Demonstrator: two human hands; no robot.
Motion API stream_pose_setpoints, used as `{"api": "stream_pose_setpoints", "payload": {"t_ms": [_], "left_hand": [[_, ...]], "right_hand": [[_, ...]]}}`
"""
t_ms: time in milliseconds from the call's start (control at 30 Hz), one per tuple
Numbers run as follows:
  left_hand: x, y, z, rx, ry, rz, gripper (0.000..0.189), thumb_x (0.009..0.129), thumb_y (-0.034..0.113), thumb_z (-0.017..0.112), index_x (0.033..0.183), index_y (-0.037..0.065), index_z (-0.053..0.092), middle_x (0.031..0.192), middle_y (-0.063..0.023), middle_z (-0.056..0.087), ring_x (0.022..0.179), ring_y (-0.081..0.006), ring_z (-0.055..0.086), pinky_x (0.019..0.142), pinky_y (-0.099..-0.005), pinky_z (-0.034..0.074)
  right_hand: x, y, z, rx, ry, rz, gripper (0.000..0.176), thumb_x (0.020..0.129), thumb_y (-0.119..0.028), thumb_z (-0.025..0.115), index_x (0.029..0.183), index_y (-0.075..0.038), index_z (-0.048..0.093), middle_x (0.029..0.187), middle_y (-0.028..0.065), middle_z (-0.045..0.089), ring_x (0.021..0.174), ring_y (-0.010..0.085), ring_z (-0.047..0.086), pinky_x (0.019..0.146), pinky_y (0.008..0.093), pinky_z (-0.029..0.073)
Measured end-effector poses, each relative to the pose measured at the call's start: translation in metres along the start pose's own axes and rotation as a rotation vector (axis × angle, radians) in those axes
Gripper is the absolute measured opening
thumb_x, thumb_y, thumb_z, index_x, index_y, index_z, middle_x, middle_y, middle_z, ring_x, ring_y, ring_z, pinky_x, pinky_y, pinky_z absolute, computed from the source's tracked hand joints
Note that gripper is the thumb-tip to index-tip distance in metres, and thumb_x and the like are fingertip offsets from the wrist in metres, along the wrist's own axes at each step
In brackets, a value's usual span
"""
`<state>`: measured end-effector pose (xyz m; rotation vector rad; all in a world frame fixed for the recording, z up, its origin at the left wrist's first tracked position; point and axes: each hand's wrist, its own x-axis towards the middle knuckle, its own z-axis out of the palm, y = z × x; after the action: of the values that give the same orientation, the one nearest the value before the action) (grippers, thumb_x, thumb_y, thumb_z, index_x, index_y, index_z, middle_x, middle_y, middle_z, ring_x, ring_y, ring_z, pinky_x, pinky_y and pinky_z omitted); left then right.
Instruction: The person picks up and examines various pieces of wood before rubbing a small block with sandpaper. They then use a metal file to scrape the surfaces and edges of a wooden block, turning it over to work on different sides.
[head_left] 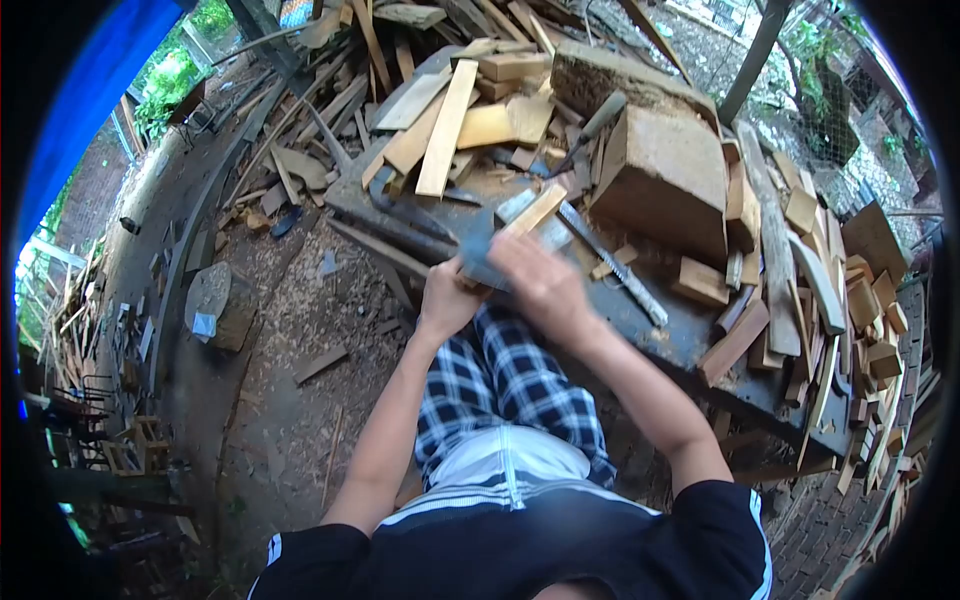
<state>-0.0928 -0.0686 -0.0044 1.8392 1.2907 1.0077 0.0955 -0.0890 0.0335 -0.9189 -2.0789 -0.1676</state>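
Note:
My left hand [448,296] grips the lower edge of a grey-blue sheet [478,250], held just above the front of the workbench [690,335]. My right hand [541,279] is blurred by motion. It is closed over the sheet and a short pale wooden strip [536,209], which sticks out beyond my fingers toward the bench. The two hands are close together, almost touching. How the strip and sheet meet under my right hand is hidden.
A long metal rasp [618,266] lies on the bench right of my hands. Behind it stand a big wooden block [665,175], a chisel [593,126] and several planks and offcuts [445,130]. Wood scraps [860,300] pile up at right. A stump [218,305] stands on the dirt floor at left.

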Motion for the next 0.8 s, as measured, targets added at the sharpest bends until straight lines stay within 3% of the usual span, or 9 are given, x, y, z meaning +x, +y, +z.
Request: {"api": "stream_pose_setpoints", "payload": {"t_ms": [33, 100, 200, 233, 333, 533, 667, 767, 800], "left_hand": [[-0.001, 0.018, -0.002, -0.048, 0.014, -0.018, 0.037, 0.077, 0.013, 0.077, 0.110, 0.002, 0.068, 0.090, -0.0203, 0.072, 0.086, -0.0311, 0.073, 0.073, -0.0345, 0.055], [-0.002, 0.019, -0.001, -0.008, 0.016, -0.003, 0.034, 0.080, 0.009, 0.076, 0.111, -0.003, 0.068, 0.094, -0.0123, 0.074, 0.085, -0.0121, 0.068, 0.078, -0.0286, 0.054], [0.001, 0.019, -0.001, -0.078, -0.004, -0.025, 0.033, 0.081, 0.010, 0.076, 0.110, -0.003, 0.068, 0.093, -0.0115, 0.074, 0.085, -0.0116, 0.068, 0.077, -0.0281, 0.054], [0.002, 0.016, 0.000, -0.093, 0.005, -0.030, 0.037, 0.078, 0.013, 0.076, 0.112, -0.001, 0.068, 0.092, -0.0175, 0.074, 0.088, -0.0244, 0.073, 0.076, -0.0335, 0.055], [-0.004, 0.009, 0.001, -0.037, 0.006, -0.046, 0.033, 0.078, 0.013, 0.076, 0.108, 0.000, 0.069, 0.089, -0.0180, 0.073, 0.086, -0.0275, 0.073, 0.073, -0.0349, 0.055], [-0.001, 0.015, 0.002, -0.022, 0.080, 0.051, 0.035, 0.079, 0.018, 0.077, 0.109, 0.002, 0.069, 0.090, -0.0188, 0.073, 0.087, -0.0301, 0.073, 0.073, -0.0345, 0.055], [-0.005, 0.013, 0.001, -0.048, 0.013, -0.033, 0.031, 0.080, 0.016, 0.077, 0.106, 0.002, 0.069, 0.089, -0.0201, 0.072, 0.086, -0.0316, 0.073, 0.073, -0.0335, 0.055], [-0.005, 0.024, 0.002, -0.064, 0.046, -0.002, 0.033, 0.082, 0.014, 0.075, 0.109, -0.004, 0.067, 0.090, -0.0165, 0.074, 0.083, -0.0238, 0.073, 0.074, -0.0340, 0.055], [-0.002, 0.025, 0.001, -0.108, 0.047, 0.040, 0.033, 0.085, 0.018, 0.073, 0.108, -0.005, 0.068, 0.092, -0.0148, 0.074, 0.067, -0.0140, 0.067, 0.065, -0.0287, 0.054]], "right_hand": [[0.004, 0.015, -0.005, -0.009, 0.024, 0.128, 0.029, 0.081, 0.002, 0.058, 0.110, -0.001, 0.064, 0.114, 0.0177, 0.067, 0.111, 0.0314, 0.065, 0.099, 0.0382, 0.052], [0.010, 0.056, -0.003, -0.205, 0.130, 0.257, 0.031, 0.081, 0.001, 0.059, 0.111, -0.001, 0.063, 0.114, 0.0182, 0.067, 0.110, 0.0324, 0.065, 0.096, 0.0393, 0.053], [0.006, 0.031, 0.004, -0.060, 0.008, 0.393, 0.033, 0.085, 0.003, 0.057, 0.117, -0.003, 0.064, 0.119, 0.0203, 0.066, 0.115, 0.0344, 0.063, 0.100, 0.0413, 0.052], [0.005, 0.010, 0.008, -0.090, 0.042, 0.266, 0.034, 0.083, 0.002, 0.058, 0.117, -0.003, 0.065, 0.118, 0.0189, 0.067, 0.115, 0.0323, 0.063, 0.101, 0.0421, 0.051], [-0.006, 0.007, 0.011, 0.000, -0.004, 0.027, 0.029, 0.085, -0.004, 0.060, 0.113, -0.002, 0.064, 0.119, 0.0151, 0.068, 0.115, 0.0295, 0.064, 0.099, 0.0447, 0.053], [0.010, 0.051, -0.003, -0.178, 0.029, 0.434, 0.027, 0.083, -0.004, 0.060, 0.110, 0.000, 0.062, 0.117, 0.0173, 0.067, 0.111, 0.0310, 0.065, 0.094, 0.0380, 0.055], [-0.008, 0.006, 0.015, -0.077, 0.014, -0.002, 0.030, 0.082, -0.003, 0.059, 0.111, -0.001, 0.065, 0.114, 0.0174, 0.068, 0.109, 0.0300, 0.066, 0.098, 0.0386, 0.053], [0.003, 0.058, 0.000, -0.169, 0.105, 0.248, 0.024, 0.087, -0.008, 0.060, 0.111, -0.002, 0.065, 0.113, 0.0151, 0.069, 0.107, 0.0307, 0.067, 0.096, 0.0400, 0.053], [0.007, 0.067, -0.007, -0.092, -0.005, 0.521, 0.023, 0.090, -0.009, 0.059, 0.110, -0.003, 0.065, 0.115, 0.0152, 0.068, 0.108, 0.0313, 0.066, 0.096, 0.0402, 0.053]]}}
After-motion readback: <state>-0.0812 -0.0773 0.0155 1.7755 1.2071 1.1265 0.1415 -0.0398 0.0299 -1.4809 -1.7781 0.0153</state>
